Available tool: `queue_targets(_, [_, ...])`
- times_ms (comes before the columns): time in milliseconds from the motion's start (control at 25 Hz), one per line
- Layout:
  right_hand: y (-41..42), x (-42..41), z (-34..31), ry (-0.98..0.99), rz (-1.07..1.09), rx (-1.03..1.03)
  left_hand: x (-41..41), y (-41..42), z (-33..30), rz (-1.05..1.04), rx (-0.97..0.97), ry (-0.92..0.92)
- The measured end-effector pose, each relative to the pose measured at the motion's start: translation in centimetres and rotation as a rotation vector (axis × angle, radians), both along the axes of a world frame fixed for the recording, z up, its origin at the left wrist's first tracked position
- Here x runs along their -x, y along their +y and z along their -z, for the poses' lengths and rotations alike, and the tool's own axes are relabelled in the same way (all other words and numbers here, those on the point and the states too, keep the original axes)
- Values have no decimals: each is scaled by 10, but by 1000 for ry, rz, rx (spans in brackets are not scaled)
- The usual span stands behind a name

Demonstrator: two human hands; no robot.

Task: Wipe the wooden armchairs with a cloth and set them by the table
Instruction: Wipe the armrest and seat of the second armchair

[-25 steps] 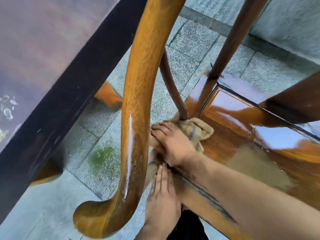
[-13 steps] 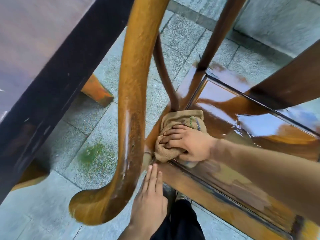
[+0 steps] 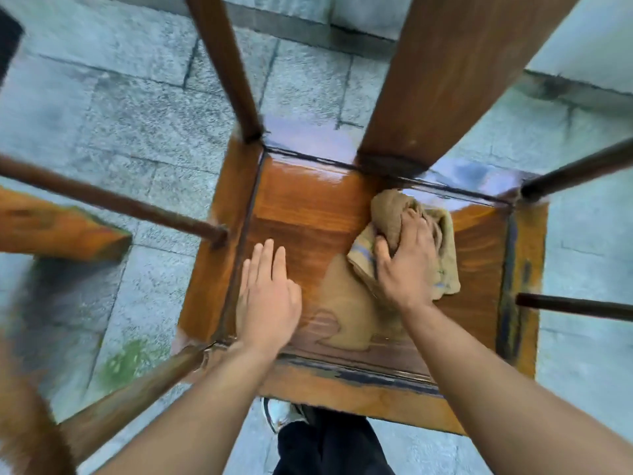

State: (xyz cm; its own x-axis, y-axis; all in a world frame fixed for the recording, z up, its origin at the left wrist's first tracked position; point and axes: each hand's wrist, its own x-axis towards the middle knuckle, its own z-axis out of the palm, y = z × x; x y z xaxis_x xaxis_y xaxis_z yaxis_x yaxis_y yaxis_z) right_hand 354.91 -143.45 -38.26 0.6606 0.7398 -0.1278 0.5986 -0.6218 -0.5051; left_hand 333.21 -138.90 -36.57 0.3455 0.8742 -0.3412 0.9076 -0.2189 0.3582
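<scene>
On armchair seat (image 3: 308, 214), right hand (image 3: 407, 265) gripping bunched cloth (image 3: 445, 241)

The armchair seat (image 3: 308, 214) is seen from a single head-worn wide-angle camera, aimed almost straight down at close range, with stone paving (image 3: 137, 114) taken in around it.

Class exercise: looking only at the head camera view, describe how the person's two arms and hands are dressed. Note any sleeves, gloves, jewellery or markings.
Both forearms are bare up to the frame edge, with no sleeves in view. The left hand and right hand wear no gloves, and no rings, watch or bands show. No markings can be made out on either arm.
</scene>
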Motion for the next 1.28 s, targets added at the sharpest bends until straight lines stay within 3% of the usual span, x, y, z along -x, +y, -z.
queue_targets(200, [-57, -41, -4, 77, 411, 90, -56, 60, 1, 298, -60, 96])
queue_targets(400, [-133, 11, -2, 59, 475, 88, -112, 99, 14, 524, -99, 66])
queue_targets(520, [-155, 73, -6, 57, 274, 114, -123, 102, 26, 570, -114, 54])
queue_targets(640, [-147, 82, -5, 74, 171, 47, -113, 105, 30, 606, -109, 17])
queue_targets(880, [-41, 37, -4, 102, 548, -43, -47, 106, 32, 694, -107, -3])
queue_targets(960, [-1, 40, -1, 85, 375, -6, -24, 108, 30, 647, -94, 35])
queue_targets(1080, [18, 67, 1, 78, -100, 49, -3, 110, 24, 597, -34, 47])
queue_targets(1200, [-19, 87, 4, 63, -671, 47, 8, 105, 19, 557, -12, 79])
queue_targets(1280, [-61, 73, 7, 57, -921, 63, 10, 88, 17, 502, -24, 101])
